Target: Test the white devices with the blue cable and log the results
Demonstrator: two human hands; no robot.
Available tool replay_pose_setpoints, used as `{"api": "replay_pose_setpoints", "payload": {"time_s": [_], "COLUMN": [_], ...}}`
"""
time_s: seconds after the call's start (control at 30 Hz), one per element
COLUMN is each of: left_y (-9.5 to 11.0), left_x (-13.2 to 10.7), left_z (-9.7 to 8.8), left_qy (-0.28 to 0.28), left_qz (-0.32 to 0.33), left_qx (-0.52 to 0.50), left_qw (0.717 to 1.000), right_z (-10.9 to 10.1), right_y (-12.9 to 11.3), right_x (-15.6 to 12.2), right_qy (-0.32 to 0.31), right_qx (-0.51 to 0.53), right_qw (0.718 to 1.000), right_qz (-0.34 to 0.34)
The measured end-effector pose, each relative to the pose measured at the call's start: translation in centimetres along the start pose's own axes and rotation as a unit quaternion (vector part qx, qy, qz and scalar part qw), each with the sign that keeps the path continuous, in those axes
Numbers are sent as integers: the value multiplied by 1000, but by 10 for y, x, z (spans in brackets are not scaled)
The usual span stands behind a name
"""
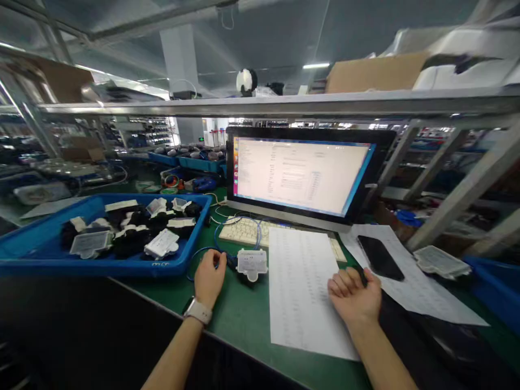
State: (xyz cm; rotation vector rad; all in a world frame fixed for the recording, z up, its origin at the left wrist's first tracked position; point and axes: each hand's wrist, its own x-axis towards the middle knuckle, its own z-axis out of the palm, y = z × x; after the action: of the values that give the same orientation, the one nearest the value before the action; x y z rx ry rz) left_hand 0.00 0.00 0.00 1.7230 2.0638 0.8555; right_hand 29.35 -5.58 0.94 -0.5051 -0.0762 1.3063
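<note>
My left hand, with a watch on the wrist, is closed in a pinch at a blue cable. The exact grip on the cable is partly hidden by my fingers. Just right of these fingertips, a small device with a clear plastic cover lies on the green bench, beside the cable's dark end. My right hand is turned palm up, its fingers curled in and nothing visible in them. It rests at the right edge of a printed sheet.
A blue tray of black-and-white devices stands left. Behind are a keyboard and a lit monitor. Right lie a phone on paper, another clear-covered device and a blue bin. A shelf crosses overhead.
</note>
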Motion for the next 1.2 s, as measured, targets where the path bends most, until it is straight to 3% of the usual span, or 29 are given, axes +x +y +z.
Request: {"api": "replay_pose_setpoints", "payload": {"time_s": [0.17, 0.3, 0.43, 0.53, 0.6, 0.7, 0.77, 0.97, 1.2], "left_y": [-4, -3, -1, 7, 14, 21, 22, 13, 13], "left_x": [19, 36, 42, 36, 29, 19, 16, 16, 14], "left_z": [-2, 2, 2, -9, -19, -29, -27, -3, 8], "left_qy": [-38, -74, -57, -46, -79, -150, -162, -88, -29], "left_qz": [-31, -44, -39, -19, -4, 5, 13, 132, 216], "left_qx": [13, -20, -99, -166, -223, -356, -414, -404, -351], "left_qw": [999, 996, 993, 985, 972, 922, 896, 901, 910], "right_z": [-5, -6, -4, -3, -4, -6, -9, -11, -10], "right_y": [1, 1, 1, 2, 3, 3, 3, 3, -18], "right_x": [5, 6, 6, 6, 7, 8, 10, 13, -17], "right_qy": [-53, -42, -35, -40, -44, -61, -76, -121, -96], "right_qx": [-20, -4, 7, 10, 12, 3, -10, -78, -112], "right_qw": [998, 999, 999, 999, 999, 998, 997, 987, 980], "right_qz": [-13, -11, -9, -10, -10, -12, -20, -67, -137]}}
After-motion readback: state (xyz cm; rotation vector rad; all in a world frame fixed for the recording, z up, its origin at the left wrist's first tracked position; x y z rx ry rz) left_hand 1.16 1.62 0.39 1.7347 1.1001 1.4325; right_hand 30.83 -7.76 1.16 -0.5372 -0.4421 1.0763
